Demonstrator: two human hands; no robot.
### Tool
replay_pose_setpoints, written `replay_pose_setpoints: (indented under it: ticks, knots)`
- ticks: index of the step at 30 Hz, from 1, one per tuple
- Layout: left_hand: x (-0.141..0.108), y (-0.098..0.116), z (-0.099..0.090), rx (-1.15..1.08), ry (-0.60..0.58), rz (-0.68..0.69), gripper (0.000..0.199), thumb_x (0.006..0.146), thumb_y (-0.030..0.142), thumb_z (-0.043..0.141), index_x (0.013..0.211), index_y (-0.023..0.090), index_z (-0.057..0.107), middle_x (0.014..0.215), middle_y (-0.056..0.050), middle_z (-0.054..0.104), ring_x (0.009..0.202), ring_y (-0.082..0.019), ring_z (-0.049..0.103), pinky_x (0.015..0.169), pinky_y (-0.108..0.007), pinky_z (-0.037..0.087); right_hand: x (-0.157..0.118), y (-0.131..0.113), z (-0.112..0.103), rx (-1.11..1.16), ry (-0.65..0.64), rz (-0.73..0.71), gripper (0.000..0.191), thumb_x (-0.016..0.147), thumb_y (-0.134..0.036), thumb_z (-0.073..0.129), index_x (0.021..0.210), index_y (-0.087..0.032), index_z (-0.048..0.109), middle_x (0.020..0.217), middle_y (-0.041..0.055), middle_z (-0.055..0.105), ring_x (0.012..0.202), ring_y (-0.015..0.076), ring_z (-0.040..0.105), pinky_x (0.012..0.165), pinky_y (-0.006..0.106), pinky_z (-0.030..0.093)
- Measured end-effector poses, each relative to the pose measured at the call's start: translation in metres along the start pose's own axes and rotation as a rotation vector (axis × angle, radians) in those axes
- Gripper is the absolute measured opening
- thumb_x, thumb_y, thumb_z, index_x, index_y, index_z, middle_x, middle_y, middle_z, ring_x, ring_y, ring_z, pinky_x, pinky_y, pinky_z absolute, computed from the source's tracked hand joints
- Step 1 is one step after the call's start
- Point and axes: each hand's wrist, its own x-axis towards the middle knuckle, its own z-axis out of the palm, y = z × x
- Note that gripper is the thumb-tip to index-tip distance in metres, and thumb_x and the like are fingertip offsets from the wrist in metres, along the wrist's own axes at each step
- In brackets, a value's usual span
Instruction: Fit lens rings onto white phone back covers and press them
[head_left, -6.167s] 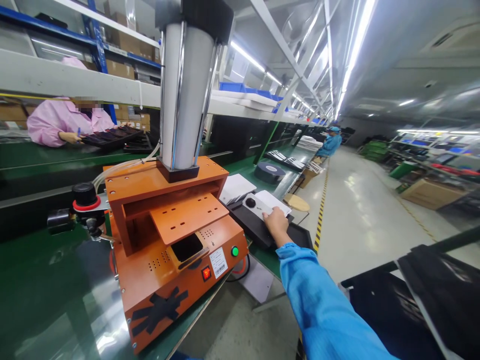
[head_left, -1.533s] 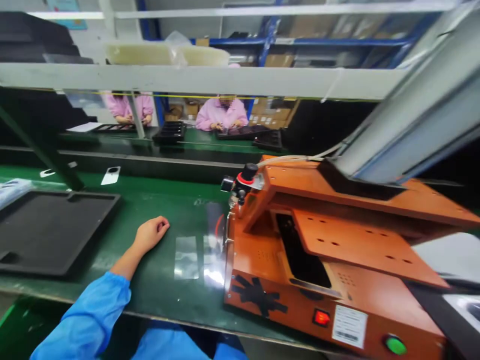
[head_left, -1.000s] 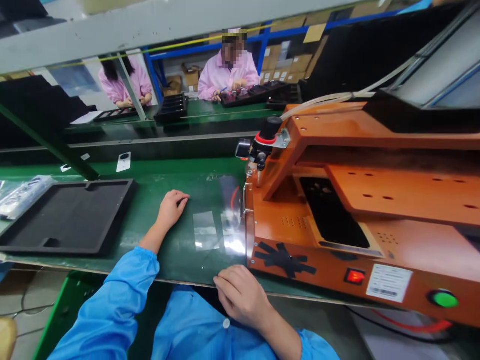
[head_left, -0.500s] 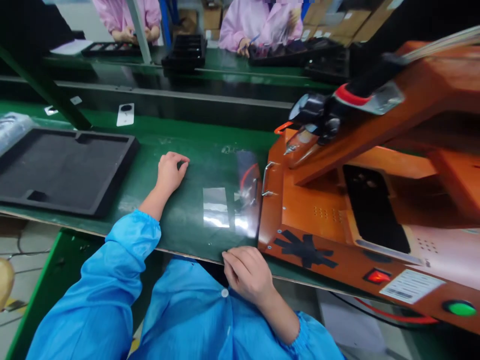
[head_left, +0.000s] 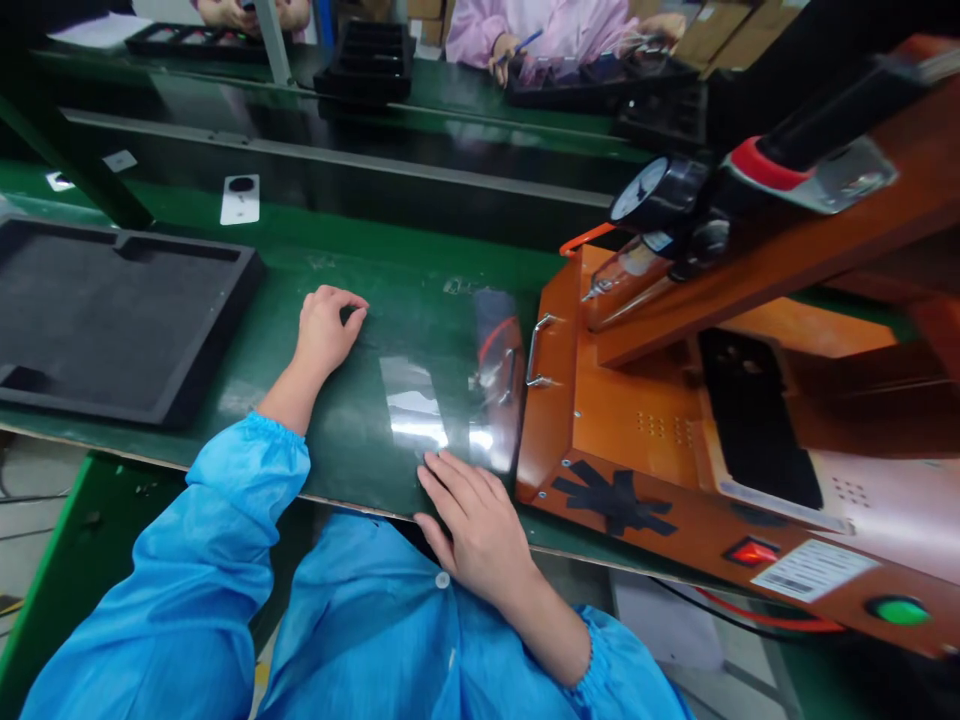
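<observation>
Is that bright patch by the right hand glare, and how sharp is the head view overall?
Head view: yes, the overhead lights glare off the clear film on the green belt, just beyond the right hand; the left hand and black tray are fairly sharp; the orange press bows and stretches toward the right edge, with its gauge slightly smeared.

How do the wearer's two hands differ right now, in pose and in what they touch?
The left hand is loosely curled, resting farther back on the green bench top; the right hand lies flatter at the near edge. The left hand touches only bare bench; the right hand's fingertips reach the clear film piece. Both are bare and grip nothing.
</observation>
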Motion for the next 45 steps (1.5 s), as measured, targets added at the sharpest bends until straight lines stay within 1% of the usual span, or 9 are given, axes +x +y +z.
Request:
replay_pose_setpoints:
  ticks: [7, 14, 25, 30, 33, 37, 40, 43, 45]
  knots:
    - [-0.003, 0.005, -0.008, -0.014, -0.006, 0.03, 0.017, 0.097, 0.026, 0.064, 0.109, 0.023, 0.076, 0.12, -0.01, 0.067, 0.116, -0.027, 0.061, 0.115, -0.046, 0.047, -0.008, 0.001, -0.003, 0.083, 0.193, 0.009, 0.033, 0.108, -0.031, 0.062, 0.134, -0.011, 0.066, 0.136, 0.0192, 0.07, 0.131, 0.0308, 0.063, 0.101, 0.043, 0.054]
    - [-0.004, 0.005, -0.006, 0.002, -0.008, 0.046, 0.017, 0.097, 0.027, 0.064, 0.108, 0.023, 0.077, 0.118, -0.01, 0.068, 0.115, -0.027, 0.062, 0.115, -0.046, 0.048, -0.004, 0.0, -0.005, 0.027, 0.106, 0.004, 0.04, 0.113, -0.037, 0.053, 0.14, -0.01, 0.064, 0.146, 0.0162, 0.067, 0.14, 0.0306, 0.058, 0.106, 0.045, 0.047]
    - [-0.009, 0.012, -0.007, 0.0, -0.001, 0.103, 0.014, 0.097, 0.025, 0.066, 0.104, 0.021, 0.078, 0.113, -0.008, 0.072, 0.113, -0.026, 0.065, 0.111, -0.045, 0.05, -0.006, 0.001, -0.001, 0.058, 0.137, 0.011, 0.038, 0.111, -0.037, 0.058, 0.135, -0.008, 0.066, 0.142, 0.0165, 0.068, 0.136, 0.0311, 0.06, 0.104, 0.044, 0.049]
    - [-0.05, 0.037, -0.011, -0.107, -0.299, 0.437, 0.032, 0.1, 0.048, 0.07, 0.122, 0.026, 0.076, 0.131, -0.006, 0.074, 0.127, -0.028, 0.063, 0.116, -0.05, 0.045, -0.006, 0.003, 0.002, 0.092, 0.173, 0.024, 0.039, 0.11, -0.034, 0.06, 0.136, -0.007, 0.065, 0.138, 0.0176, 0.07, 0.131, 0.0317, 0.063, 0.101, 0.045, 0.053]
    - [-0.072, 0.041, -0.009, -0.038, -0.433, 0.439, 0.058, 0.088, 0.059, 0.083, 0.138, 0.032, 0.07, 0.154, -0.007, 0.062, 0.147, -0.038, 0.048, 0.122, -0.062, 0.034, -0.004, 0.002, -0.001, 0.19, 0.211, 0.055, 0.037, 0.107, -0.031, 0.064, 0.136, -0.008, 0.064, 0.135, 0.0175, 0.071, 0.128, 0.032, 0.064, 0.1, 0.047, 0.056]
    - [-0.076, 0.039, -0.007, -0.039, -0.478, 0.365, 0.047, 0.089, 0.049, 0.085, 0.132, 0.036, 0.073, 0.153, -0.003, 0.063, 0.152, -0.038, 0.043, 0.125, -0.064, 0.026, 0.017, 0.0, -0.013, 0.394, 0.343, 0.161, 0.027, 0.104, -0.021, 0.065, 0.13, -0.014, 0.067, 0.126, 0.0143, 0.072, 0.116, 0.0264, 0.067, 0.099, 0.044, 0.06]
    - [-0.072, 0.041, -0.009, -0.087, -0.497, 0.335, 0.043, 0.088, 0.043, 0.087, 0.129, 0.036, 0.075, 0.151, -0.002, 0.064, 0.153, -0.036, 0.042, 0.125, -0.063, 0.024, 0.049, 0.005, -0.017, 0.263, 0.396, 0.179, 0.026, 0.105, -0.016, 0.06, 0.13, -0.014, 0.067, 0.126, 0.015, 0.071, 0.119, 0.0275, 0.066, 0.102, 0.045, 0.059]
    - [-0.071, 0.042, -0.011, -0.128, -0.505, 0.312, 0.04, 0.086, 0.038, 0.089, 0.123, 0.035, 0.076, 0.146, -0.002, 0.068, 0.153, -0.036, 0.041, 0.125, -0.063, 0.023, 0.082, 0.016, -0.01, 0.042, 0.294, 0.241, 0.034, 0.105, -0.014, 0.057, 0.137, -0.007, 0.064, 0.137, 0.0215, 0.066, 0.128, 0.0349, 0.061, 0.104, 0.049, 0.055]
    - [-0.072, 0.042, -0.01, -0.159, -0.498, 0.291, 0.036, 0.085, 0.034, 0.089, 0.118, 0.033, 0.077, 0.141, -0.002, 0.071, 0.152, -0.035, 0.043, 0.124, -0.062, 0.025, 0.097, 0.025, -0.001, -0.027, 0.179, 0.306, 0.035, 0.103, -0.009, 0.057, 0.137, -0.006, 0.065, 0.128, 0.0199, 0.07, 0.117, 0.0336, 0.065, 0.096, 0.046, 0.056]
